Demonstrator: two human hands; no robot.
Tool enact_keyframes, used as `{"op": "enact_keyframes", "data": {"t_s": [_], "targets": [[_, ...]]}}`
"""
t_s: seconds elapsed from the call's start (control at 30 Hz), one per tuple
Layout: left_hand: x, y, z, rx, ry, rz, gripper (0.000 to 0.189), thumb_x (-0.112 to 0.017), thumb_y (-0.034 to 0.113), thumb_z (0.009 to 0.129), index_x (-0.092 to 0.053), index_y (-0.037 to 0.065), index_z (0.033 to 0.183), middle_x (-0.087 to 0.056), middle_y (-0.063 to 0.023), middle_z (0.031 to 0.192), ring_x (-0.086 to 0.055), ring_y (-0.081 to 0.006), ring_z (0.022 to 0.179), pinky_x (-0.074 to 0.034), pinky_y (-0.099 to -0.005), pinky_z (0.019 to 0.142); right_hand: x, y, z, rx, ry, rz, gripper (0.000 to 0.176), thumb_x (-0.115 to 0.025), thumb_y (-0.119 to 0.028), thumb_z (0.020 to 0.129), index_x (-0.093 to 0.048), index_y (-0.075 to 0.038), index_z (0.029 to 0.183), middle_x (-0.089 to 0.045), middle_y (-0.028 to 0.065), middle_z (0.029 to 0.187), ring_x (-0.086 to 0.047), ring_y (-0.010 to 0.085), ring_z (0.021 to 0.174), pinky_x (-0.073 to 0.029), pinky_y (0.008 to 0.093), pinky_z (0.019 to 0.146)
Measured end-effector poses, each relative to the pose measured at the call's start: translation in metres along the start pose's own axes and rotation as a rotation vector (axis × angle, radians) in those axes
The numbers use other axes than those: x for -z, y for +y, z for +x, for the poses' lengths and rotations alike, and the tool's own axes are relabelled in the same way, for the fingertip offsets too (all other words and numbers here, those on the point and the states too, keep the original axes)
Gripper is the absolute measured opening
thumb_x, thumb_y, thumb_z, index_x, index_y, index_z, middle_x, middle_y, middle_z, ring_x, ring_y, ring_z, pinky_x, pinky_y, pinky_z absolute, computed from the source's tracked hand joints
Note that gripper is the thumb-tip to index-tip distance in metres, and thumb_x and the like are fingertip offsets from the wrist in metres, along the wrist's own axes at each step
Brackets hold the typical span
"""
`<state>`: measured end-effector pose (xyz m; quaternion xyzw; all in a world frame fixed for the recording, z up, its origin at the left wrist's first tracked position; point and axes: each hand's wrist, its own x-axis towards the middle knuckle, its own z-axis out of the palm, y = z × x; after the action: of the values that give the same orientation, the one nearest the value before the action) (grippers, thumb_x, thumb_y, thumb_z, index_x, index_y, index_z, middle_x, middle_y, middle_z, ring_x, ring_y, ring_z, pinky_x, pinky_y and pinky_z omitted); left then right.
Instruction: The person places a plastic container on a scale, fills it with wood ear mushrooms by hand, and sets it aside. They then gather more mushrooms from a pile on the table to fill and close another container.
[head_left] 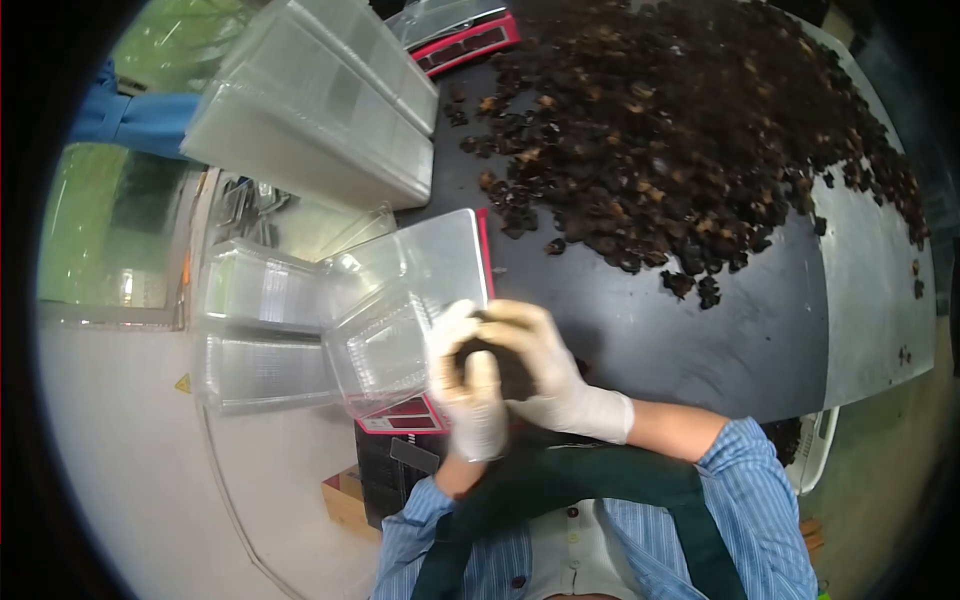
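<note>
My left hand (464, 395) and my right hand (548, 365), both in white gloves, are cupped together around a dark clump of wood ear mushrooms (512, 374). The fingers of both hands curl over the clump. Just left of my hands, a clear plastic box (378, 345) sits on a scale (448, 250) with a metal plate and red trim. Part of the box's near edge is hidden behind my left hand. A large heap of dark brown, curled wood ear mushrooms (660, 150) spreads over the far and right side of the table.
Tall stacks of clear plastic boxes (310, 110) stand at the far left, with more nested boxes (265, 370) beside the scale. A second red scale (465, 45) is at the back. The dark table (700, 340) has a metal sheet (875, 290) along its right.
</note>
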<state>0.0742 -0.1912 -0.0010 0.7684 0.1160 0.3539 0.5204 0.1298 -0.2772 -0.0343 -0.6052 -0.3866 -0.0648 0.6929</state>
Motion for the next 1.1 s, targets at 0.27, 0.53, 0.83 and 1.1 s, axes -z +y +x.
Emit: {"op": "enact_keyframes", "data": {"t_s": [0.27, 0.53, 0.83, 1.1], "targets": [[0.126, -0.033, 0.042, 0.202, 0.224, 0.293, 0.03, -0.049, 0.013, 0.095, -0.05, -0.002, 0.121, -0.054, -0.0131, 0.121, -0.05, -0.0241, 0.115, -0.037, -0.035, 0.101, -0.113, 0.01, 0.056, 0.056, -0.539, -0.134, 0.065, -0.072, -0.012, 0.064, -0.049, -0.001, 0.124, -0.046, 0.0199, 0.126, -0.042, 0.0394, 0.119, -0.034, 0.0489, 0.103], [0.134, -0.056, 0.038, 0.07, 0.128, 0.713, 0.024, -0.049, 0.01, 0.096, -0.055, -0.005, 0.113, -0.057, -0.017, 0.117, -0.053, -0.0279, 0.111, -0.038, -0.0363, 0.1, -0.033, 0.017, 0.063, 0.14, -0.446, -0.322, 0.063, -0.074, -0.022, 0.065, -0.052, -0.01, 0.122, -0.046, 0.0157, 0.127, -0.04, 0.0371, 0.121, -0.031, 0.0509, 0.102], [0.055, 0.007, 0.016, -0.196, -0.083, 0.446, 0.025, -0.052, 0.011, 0.092, -0.057, -0.001, 0.113, -0.055, -0.016, 0.121, -0.052, -0.028, 0.114, -0.038, -0.039, 0.1, 0.126, 0.064, -0.073, -0.153, -0.48, -0.905, 0.045, -0.066, -0.011, 0.071, -0.058, -0.01, 0.115, -0.047, 0.012, 0.13, -0.035, 0.04, 0.126, -0.03, 0.0557, 0.104], [-0.038, -0.036, -0.04, -0.081, -0.979, 0.593, 0.048, -0.07, 0.015, 0.076, -0.055, 0.005, 0.12, -0.049, -0.019, 0.117, -0.049, -0.036, 0.107, -0.043, -0.0427, 0.091, 0.17, 0.031, -0.087, -0.241, 0.02, -0.872, 0.027, -0.064, 0.004, 0.068, -0.065, -0.007, 0.093, -0.061, 0.0091, 0.103, -0.056, 0.0299, 0.097, -0.044, 0.0396, 0.086]]}}
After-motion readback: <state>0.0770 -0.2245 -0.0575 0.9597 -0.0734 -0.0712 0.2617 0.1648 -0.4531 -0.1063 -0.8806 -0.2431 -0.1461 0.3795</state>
